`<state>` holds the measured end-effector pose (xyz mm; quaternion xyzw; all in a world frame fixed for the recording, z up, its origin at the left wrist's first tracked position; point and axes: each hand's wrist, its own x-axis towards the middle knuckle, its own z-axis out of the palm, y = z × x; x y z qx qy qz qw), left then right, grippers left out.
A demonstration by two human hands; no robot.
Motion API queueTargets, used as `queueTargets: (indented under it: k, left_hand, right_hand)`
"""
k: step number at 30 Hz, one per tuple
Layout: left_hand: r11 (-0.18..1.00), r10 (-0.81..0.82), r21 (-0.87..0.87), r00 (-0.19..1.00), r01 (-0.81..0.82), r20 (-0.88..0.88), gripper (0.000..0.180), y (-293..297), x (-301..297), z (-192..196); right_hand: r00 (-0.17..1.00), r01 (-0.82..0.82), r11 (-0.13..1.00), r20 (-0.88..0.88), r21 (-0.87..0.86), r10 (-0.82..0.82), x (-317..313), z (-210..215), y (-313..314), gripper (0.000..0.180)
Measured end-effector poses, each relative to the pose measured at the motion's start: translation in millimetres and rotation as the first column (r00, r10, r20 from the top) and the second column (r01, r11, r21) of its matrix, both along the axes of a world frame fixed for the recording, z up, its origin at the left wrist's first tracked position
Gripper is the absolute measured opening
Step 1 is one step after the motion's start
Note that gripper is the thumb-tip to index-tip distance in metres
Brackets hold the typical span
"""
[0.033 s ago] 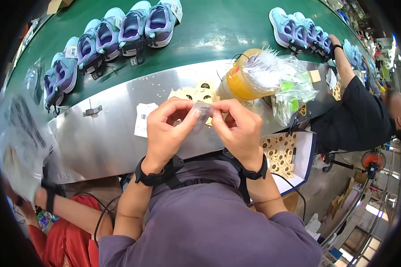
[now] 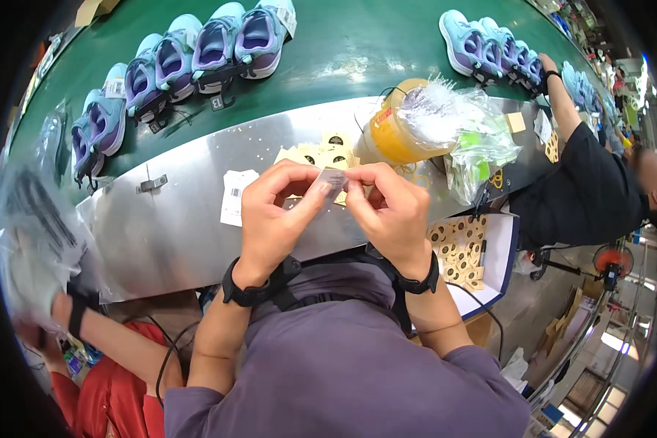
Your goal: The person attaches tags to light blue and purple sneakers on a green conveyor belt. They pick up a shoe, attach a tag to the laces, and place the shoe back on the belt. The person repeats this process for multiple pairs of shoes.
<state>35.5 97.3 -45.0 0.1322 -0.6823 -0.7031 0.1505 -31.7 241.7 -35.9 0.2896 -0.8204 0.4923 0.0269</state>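
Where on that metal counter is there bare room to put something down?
The widest bare stretch of the metal counter lies left of the left hand, below the white tag. The green belt is bare between the two shoe groups. Crowded: around the yellow tub, plastic bags and tan tags.

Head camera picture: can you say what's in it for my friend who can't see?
Two hands, left hand and right hand, pinch a small clear packet over a metal table. Purple-and-blue shoes line a green belt beyond.
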Motion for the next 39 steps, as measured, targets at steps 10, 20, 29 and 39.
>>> queueTargets:
  k: [10, 20, 29, 39]
  left_hand:
    - [0.412, -0.311, -0.887, 0.883, -0.209, -0.352, 0.022, 4, -22, 26]
    - [0.476, -0.372, -0.866, 0.857, -0.154, -0.357, 0.031, 18, -65, 42]
    - [0.598, -0.172, -0.795, 0.951, -0.107, -0.258, 0.044, -13, -82, 4]
    - [0.594, -0.145, -0.796, 0.989, 0.115, 0.035, 0.034, -35, -72, -26]
  right_hand:
    - [0.787, -0.259, 0.952, 0.536, -0.165, 0.307, -34, 31, 25, 0.009]
    - [0.936, -0.349, 0.926, 0.009, 0.146, 0.352, -105, 73, 32, 0.010]
    - [0.956, 0.287, 0.535, -0.276, 0.795, -0.103, -345, 62, 168, 0.018]
    - [0.928, 0.205, 0.137, -0.148, 0.969, -0.342, -428, -38, 146, 0.059]
